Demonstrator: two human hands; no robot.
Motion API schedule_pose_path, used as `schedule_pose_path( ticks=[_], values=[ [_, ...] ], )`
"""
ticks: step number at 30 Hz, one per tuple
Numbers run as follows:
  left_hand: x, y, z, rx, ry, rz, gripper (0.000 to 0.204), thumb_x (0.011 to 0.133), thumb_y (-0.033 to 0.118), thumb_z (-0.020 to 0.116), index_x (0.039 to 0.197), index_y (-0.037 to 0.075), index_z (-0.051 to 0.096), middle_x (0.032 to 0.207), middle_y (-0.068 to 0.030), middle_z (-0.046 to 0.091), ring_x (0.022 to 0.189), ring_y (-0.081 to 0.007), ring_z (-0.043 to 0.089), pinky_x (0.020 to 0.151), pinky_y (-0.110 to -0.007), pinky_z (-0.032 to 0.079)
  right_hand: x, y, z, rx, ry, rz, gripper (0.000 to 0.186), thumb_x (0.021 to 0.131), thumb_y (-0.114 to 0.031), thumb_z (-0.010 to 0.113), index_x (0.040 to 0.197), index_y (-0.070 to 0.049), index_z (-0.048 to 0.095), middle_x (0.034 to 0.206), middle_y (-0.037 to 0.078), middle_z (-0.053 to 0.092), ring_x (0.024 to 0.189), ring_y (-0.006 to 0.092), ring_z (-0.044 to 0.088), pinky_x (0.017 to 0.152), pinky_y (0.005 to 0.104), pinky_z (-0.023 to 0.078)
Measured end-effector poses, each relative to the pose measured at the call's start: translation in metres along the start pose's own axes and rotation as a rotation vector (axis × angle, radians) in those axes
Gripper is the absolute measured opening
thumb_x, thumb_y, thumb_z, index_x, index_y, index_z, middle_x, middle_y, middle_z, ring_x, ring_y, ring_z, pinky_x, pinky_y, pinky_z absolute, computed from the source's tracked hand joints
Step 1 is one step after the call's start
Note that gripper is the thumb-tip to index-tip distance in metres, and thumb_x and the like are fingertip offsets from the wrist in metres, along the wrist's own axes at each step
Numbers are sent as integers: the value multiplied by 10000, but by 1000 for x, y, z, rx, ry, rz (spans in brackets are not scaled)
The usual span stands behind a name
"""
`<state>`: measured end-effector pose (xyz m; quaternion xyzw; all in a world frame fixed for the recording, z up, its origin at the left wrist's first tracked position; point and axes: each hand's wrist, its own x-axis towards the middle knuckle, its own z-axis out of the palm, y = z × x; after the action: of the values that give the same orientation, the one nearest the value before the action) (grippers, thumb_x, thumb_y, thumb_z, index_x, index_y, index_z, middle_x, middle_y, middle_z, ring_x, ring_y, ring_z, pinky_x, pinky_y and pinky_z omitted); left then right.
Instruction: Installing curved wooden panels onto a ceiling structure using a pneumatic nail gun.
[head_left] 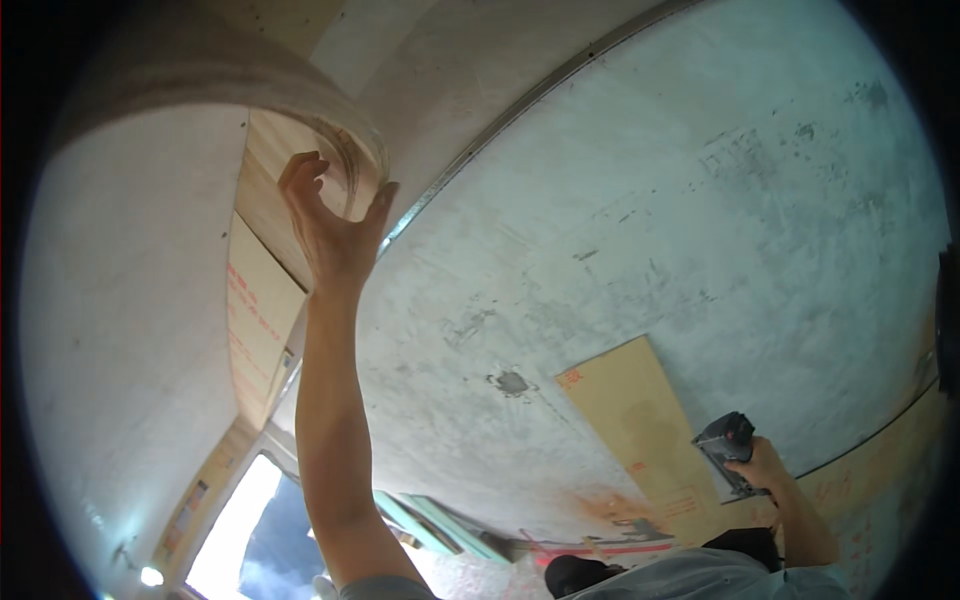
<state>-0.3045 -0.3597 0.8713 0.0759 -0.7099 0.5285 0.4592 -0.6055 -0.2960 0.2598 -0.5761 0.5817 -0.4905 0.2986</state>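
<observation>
My left hand (335,225) is raised at the end of a long forearm. Its fingers curl and the thumb stands apart, leaving a C-shaped gap with nothing visible in it. The thumb tip overlaps the rim of a curved pale panel (370,150); whether it touches is unclear. Lower down at the right, my right hand (762,468) is wrapped round the grip of a black nail gun (728,440). Close beside the nail gun lies a tan plywood strip (640,415) with red print, against a large pale grey surface (600,260) with dark scuffs.
A thin metal trim (470,155) edges the grey surface. Left are a printed board (260,320) and a pale flat panel (130,270). A bright window (240,520), a lit lamp (151,576) and green boards (440,525) show below. Another plywood strip (885,465) runs at right.
</observation>
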Motion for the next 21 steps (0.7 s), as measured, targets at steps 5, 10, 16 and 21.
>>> schedule_pose_path(
  ticks=[5,10,16,21],
  values=[
    [58,48,-25,4,97,121,868,650,106,906,1264,-12,303,1276,-169,386,1162,-260,467,951,-426,469,17,-1,8,74,17,-21,394,657,-213,825,974,-16,697,897,218,706,887,389,682,769,431,530],
    [86,60,-66,-130,269,214,794,671,-24,859,1235,-48,299,1076,-205,534,1007,-266,588,890,-400,569,26,1,11,63,-44,-14,403,655,-197,819,996,-21,693,911,218,703,910,390,674,787,435,528],
    [110,82,-79,-242,383,120,815,676,-42,850,1260,-32,280,1189,-221,509,1081,-290,562,926,-418,562,41,-6,13,70,-71,-58,392,663,-193,813,999,-31,694,942,213,700,932,395,663,811,429,521],
    [65,44,-33,-146,67,82,852,671,-38,848,1292,1,267,1303,-178,445,1179,-273,516,963,-408,532,64,-47,19,142,-145,-185,378,666,-182,810,998,-42,694,930,197,704,911,378,673,799,421,525]
  ],
)
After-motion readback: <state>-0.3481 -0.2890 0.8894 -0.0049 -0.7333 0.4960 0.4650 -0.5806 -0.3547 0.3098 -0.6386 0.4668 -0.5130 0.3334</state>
